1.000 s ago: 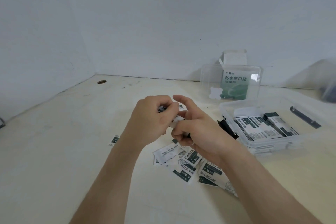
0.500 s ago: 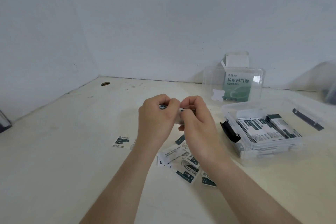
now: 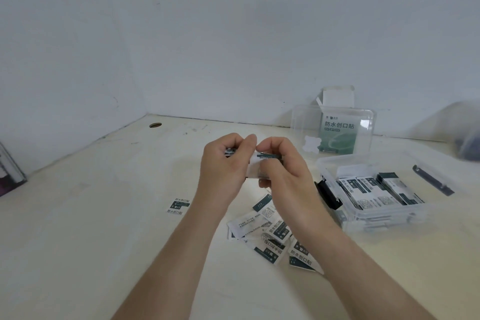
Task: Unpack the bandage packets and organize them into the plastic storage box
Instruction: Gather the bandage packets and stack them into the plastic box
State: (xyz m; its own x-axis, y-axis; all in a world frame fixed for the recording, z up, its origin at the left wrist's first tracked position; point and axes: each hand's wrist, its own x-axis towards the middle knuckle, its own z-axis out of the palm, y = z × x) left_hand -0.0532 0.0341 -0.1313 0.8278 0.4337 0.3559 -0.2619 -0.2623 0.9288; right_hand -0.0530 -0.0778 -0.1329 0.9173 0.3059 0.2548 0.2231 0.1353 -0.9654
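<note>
Where walls [image 3: 181,34] meet, table [image 3: 91,228] bears packets [image 3: 270,239]; perhaps book [image 3: 9,171].

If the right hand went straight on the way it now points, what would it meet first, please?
Probably the left hand: the right hand points toward it, with only the bandage packets that both pinch between them.

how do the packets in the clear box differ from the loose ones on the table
The packets in the box sit in neat overlapping rows; the loose packets lie scattered at mixed angles. The packets in the box are held by the clear storage box; the loose packets rest on the table. Both are white with dark green print.
</note>
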